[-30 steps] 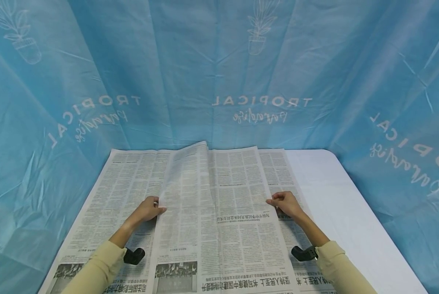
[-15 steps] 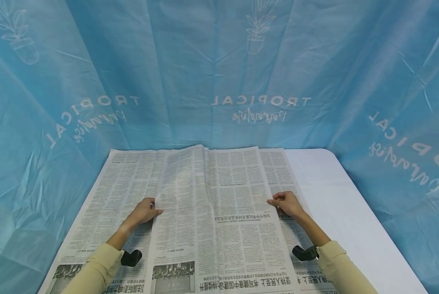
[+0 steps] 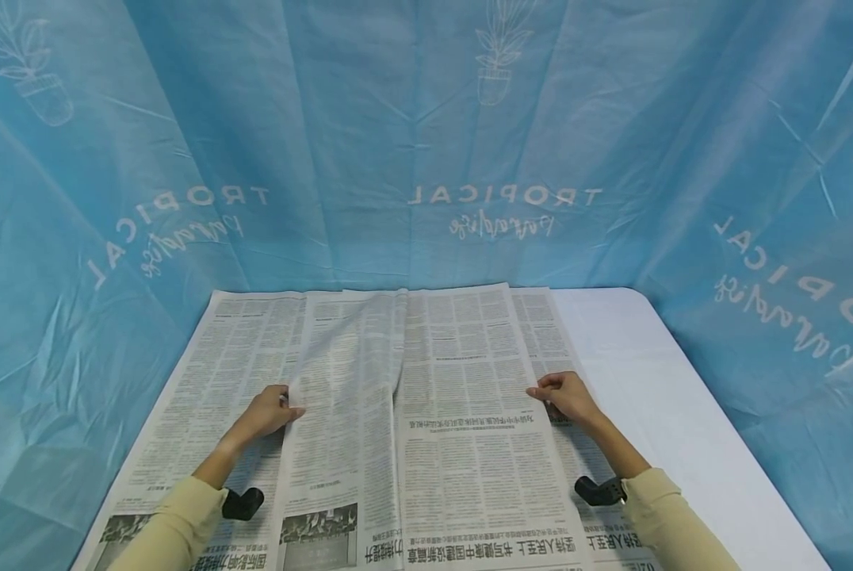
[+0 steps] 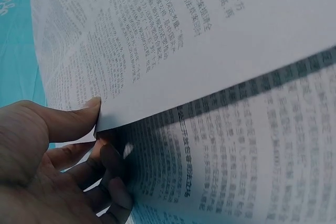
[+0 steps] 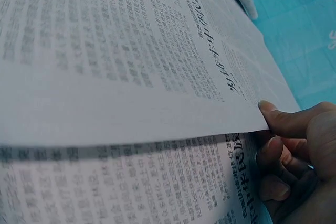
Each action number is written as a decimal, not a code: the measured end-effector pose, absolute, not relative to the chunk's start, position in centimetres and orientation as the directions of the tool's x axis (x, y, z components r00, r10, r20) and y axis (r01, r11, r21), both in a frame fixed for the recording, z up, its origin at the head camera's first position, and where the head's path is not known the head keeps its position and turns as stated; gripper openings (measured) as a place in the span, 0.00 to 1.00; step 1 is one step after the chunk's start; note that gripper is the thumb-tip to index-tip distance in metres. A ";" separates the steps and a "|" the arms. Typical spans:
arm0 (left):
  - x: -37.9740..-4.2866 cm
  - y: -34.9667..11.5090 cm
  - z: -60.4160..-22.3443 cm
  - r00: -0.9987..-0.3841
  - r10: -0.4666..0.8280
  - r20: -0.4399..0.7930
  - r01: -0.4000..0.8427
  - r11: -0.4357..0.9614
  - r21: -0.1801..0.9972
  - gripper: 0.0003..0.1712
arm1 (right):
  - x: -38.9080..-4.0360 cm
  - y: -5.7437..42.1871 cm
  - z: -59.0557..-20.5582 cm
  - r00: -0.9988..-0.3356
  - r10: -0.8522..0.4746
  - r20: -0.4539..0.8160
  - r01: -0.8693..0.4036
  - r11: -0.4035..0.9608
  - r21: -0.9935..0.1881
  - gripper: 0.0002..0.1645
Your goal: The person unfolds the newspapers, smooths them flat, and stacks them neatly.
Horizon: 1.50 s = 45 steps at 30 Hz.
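A newspaper sheet [image 3: 469, 460], with a raised fold down its middle, lies over a wider spread of newspaper [image 3: 205, 396]. My left hand [image 3: 265, 411] pinches the sheet's left edge between thumb and fingers. At the opposite edge, my right hand [image 3: 565, 395] pinches the paper the same way. In the left wrist view, the left thumb [image 4: 73, 121] lies on top of the paper with the other fingers beneath. The right wrist view has the thumb [image 5: 283, 121] on the top face, the edge lifted slightly above the printed page below.
A white table [image 3: 648, 381] shows to the right of the newspapers. Blue curtains [image 3: 426, 143] with white lettering hang behind and on both sides. Each forearm carries a black wrist device, the right one [image 3: 599, 491] close to the sleeve.
My left hand has moved left with its edge of the sheet, and my right hand slightly right. The middle fold has flattened and spread, and more of the headline shows.
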<state>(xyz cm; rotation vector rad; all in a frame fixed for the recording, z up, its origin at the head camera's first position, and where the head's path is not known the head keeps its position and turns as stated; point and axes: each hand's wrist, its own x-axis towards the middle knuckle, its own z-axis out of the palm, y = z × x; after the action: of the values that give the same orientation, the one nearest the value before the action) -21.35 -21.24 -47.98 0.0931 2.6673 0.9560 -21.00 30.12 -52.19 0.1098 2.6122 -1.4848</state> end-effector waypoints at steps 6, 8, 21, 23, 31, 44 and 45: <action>-21.3 -21.7 -47.9 -0.945 0.161 -0.284 -0.055 0.778 0.626 0.31 | -21.0 30.4 -52.2 -0.986 0.026 -0.162 0.152 0.517 -0.842 0.19; -21.3 -21.9 -47.9 -0.944 0.156 -0.291 -0.062 0.783 0.619 0.34 | -21.0 30.6 -52.2 -0.985 0.034 -0.170 0.163 0.515 -0.841 0.19; -21.1 -22.9 -48.0 -0.955 0.144 -0.261 -0.043 0.801 0.597 0.34 | -20.9 31.7 -52.2 -0.978 0.083 -0.194 0.208 0.522 -0.827 0.18; -21.1 -23.1 -48.0 -0.956 0.142 -0.255 -0.039 0.803 0.594 0.33 | -20.8 31.9 -52.2 -0.978 0.087 -0.191 0.208 0.528 -0.823 0.18; -21.0 -23.9 -48.1 -0.968 0.136 -0.210 -0.015 0.807 0.590 0.18 | -20.8 32.3 -52.3 -0.983 0.080 -0.164 0.181 0.546 -0.818 0.17; -21.1 -25.4 -48.5 -0.978 0.104 -0.184 -0.014 0.837 0.547 0.20 | -20.4 33.2 -52.3 -0.983 0.110 -0.148 0.184 0.568 -0.802 0.18; -21.2 -25.6 -48.4 -0.977 0.096 -0.191 -0.022 0.844 0.537 0.22 | -20.3 33.3 -52.2 -0.984 0.111 -0.142 0.180 0.570 -0.801 0.18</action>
<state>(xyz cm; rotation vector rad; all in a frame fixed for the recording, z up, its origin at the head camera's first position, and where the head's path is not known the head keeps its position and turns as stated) -21.17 -25.55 -48.44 0.0577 2.8117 0.8219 -20.33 33.28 -52.24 0.2523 2.7166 -1.3997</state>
